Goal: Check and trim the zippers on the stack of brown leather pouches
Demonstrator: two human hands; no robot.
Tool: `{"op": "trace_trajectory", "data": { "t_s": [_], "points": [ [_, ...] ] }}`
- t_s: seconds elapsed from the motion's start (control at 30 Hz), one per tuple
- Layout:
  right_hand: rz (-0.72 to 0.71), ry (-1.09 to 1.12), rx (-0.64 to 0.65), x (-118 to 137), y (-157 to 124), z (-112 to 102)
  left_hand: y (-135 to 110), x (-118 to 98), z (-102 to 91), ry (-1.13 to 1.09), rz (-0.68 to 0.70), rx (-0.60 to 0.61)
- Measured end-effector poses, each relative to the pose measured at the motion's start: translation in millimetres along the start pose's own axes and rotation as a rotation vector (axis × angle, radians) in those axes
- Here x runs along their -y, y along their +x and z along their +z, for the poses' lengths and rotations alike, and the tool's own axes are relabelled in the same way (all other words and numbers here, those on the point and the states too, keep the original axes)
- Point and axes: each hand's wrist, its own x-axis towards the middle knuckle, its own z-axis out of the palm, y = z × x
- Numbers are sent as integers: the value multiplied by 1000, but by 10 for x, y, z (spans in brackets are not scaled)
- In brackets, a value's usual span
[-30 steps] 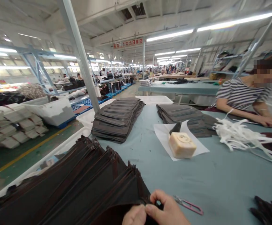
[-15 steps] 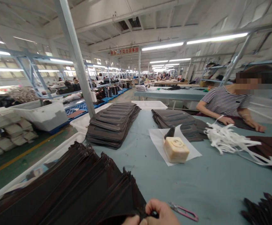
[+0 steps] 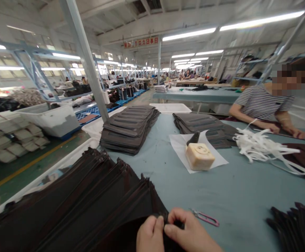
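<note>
At the bottom centre of the head view, my left hand [image 3: 150, 233] is closed, pinching the edge of a dark fabric piece [image 3: 126, 227]. Close beside it, my right hand [image 3: 189, 231] is also closed, its thumb and finger on the corner of the same piece. The exact spot between the fingertips is partly hidden. A big fanned stack of dark fabric pieces [image 3: 81, 196] lies to the left, against the held piece. Small pink-handled thread snips [image 3: 207, 218] rest on the table just beyond my right hand.
A cream block [image 3: 200, 159] sits on white paper [image 3: 177, 143] on the blue-green table [image 3: 234, 189]. Grey panel stacks [image 3: 128, 129] lie behind. White strips [image 3: 263, 145] and dark pieces [image 3: 297, 227] lie right. Across the table, a person in a striped shirt [image 3: 263, 101] handles fabric.
My hands have come further up into view, still on the fabric edge. The table scene has shifted slightly upward and rightward as the camera tilted. The co-worker's hands remain on their fabric.
</note>
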Motion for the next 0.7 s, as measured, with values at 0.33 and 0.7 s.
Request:
{"op": "trace_trajectory", "data": {
  "t_s": [0.33, 0.7],
  "points": [
    [26, -103, -18, 6, 30, 4, -154, -264, -141, -407, -12, 173],
    [-71, 115, 69, -82, -25, -98, -123, -283, -125, -592, -186, 187]
  ]
}}
